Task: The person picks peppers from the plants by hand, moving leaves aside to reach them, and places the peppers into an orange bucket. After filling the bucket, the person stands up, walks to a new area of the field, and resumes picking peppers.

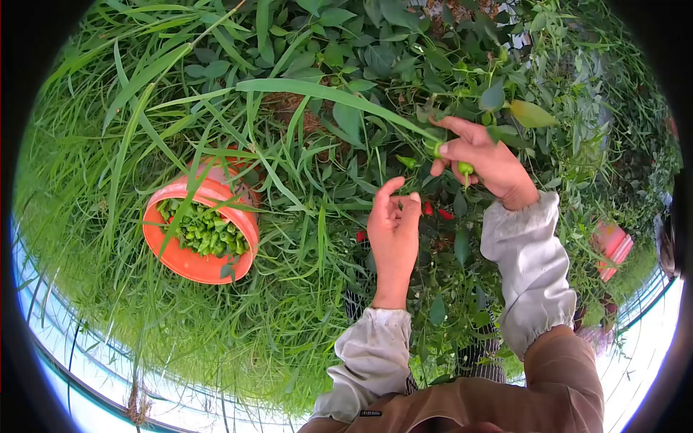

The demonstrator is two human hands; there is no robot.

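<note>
1. Head view: the pepper [465, 168], right of the frame's centre, is grasped in the fingers of the right hand [491, 160].
2. The left hand [395, 231], near the frame's centre, is half-curled; I cannot tell whether it pinches anything.
3. The pepper should be light, firm but slick, and likely to bruise if squeezed hard; its stem seems the safest hold.
4. It looks small, plump, smooth and bright green.
</note>
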